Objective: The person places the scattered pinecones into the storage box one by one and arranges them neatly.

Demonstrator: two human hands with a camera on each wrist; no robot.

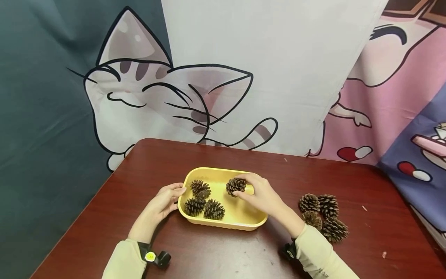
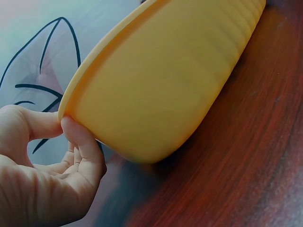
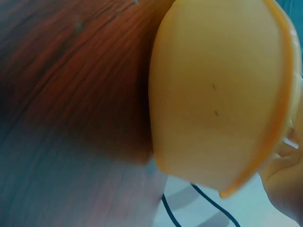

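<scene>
A yellow plastic tray (image 1: 240, 221) stands on the table in the head view. My left hand (image 1: 166, 201) pinches the rim at its left end, thumb on one side and finger on the other, as the left wrist view shows of the hand (image 2: 61, 165). Inside the tray's right half, my right hand (image 1: 259, 193) grips a pine cone (image 1: 235, 186) between thumb and fingers. Several more pine cones (image 1: 214, 209) lie in the left half. In the right wrist view the tray wall (image 3: 213, 94) hides most of the right hand (image 3: 286, 179) and the cone.
To the right of the tray, a cluster of several pine cones (image 1: 329, 206) sits on the reddish-brown wooden table (image 1: 244, 255). Small flakes lie around it. A printed cloth (image 1: 296, 69) with cartoon cats hangs behind the table's far edge.
</scene>
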